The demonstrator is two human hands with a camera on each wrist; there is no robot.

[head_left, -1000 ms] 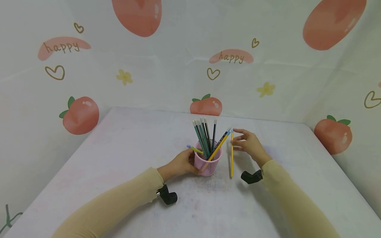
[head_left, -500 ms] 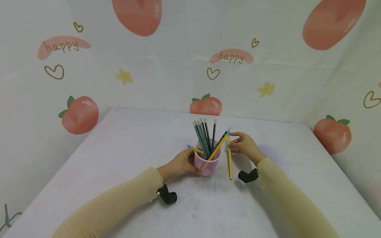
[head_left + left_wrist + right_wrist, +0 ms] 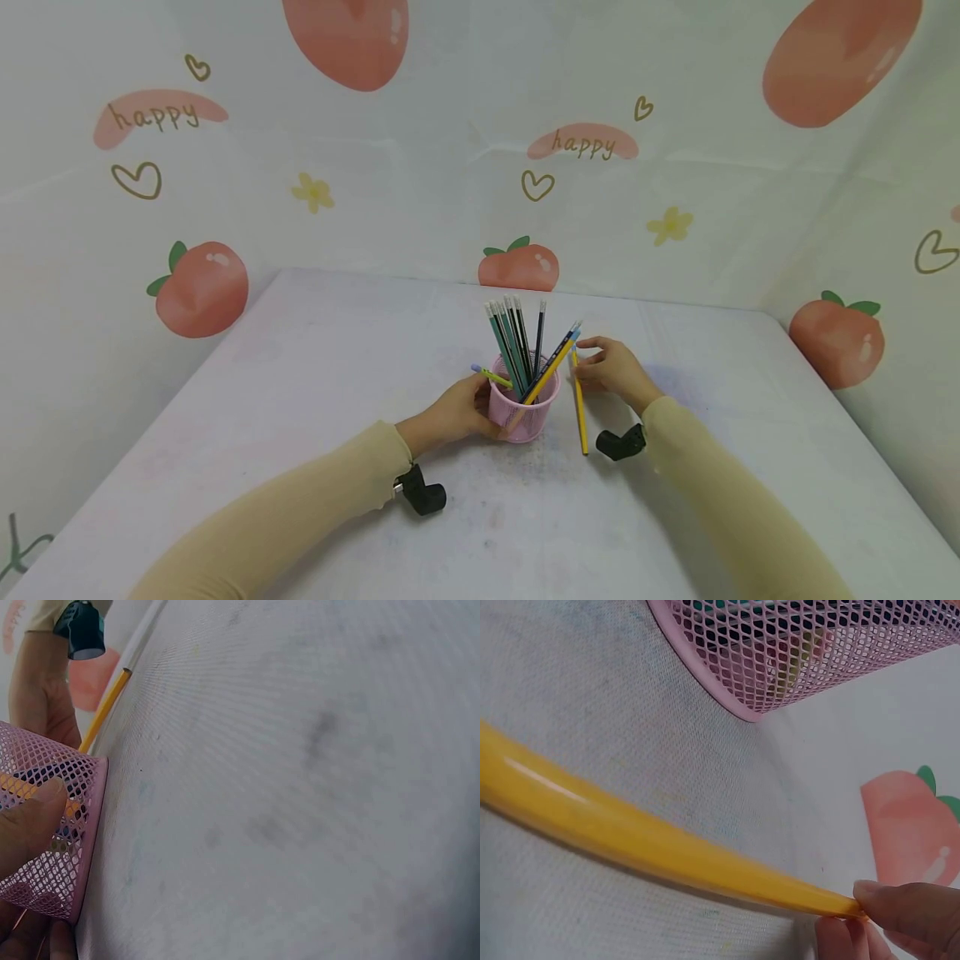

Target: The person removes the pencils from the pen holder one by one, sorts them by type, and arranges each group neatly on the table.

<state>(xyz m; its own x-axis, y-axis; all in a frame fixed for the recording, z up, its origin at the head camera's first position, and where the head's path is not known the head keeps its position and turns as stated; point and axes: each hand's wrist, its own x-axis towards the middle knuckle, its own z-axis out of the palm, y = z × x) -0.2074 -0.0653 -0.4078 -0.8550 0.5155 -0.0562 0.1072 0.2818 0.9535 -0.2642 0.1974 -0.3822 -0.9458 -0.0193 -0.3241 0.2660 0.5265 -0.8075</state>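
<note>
A pink mesh pencil cup (image 3: 537,422) stands upright on the table, and my left hand (image 3: 453,410) grips it from the left side. In the left wrist view the thumb (image 3: 31,825) presses on the mesh. Inside the cup are several green and dark pencils (image 3: 512,346) with white erasers, plus yellow and dark blue ones leaning right. Just right of the cup, my right hand (image 3: 617,371) pinches a yellow pencil (image 3: 581,417) near its far end. The right wrist view has thumb and fingertips on that pencil's end (image 3: 832,901). Its near end is at the tabletop.
A short yellow-green pencil (image 3: 492,377) with a blue end pokes out over the cup's left rim. The white table (image 3: 360,333) meets a fruit-printed backdrop (image 3: 420,192) behind. Black wrist cameras (image 3: 422,492) hang below both wrists.
My right hand has shifted left and slightly nearer, bringing the yellow pencil's far end closer to the cup and tilting the pencil. The left hand and cup stay in place.
</note>
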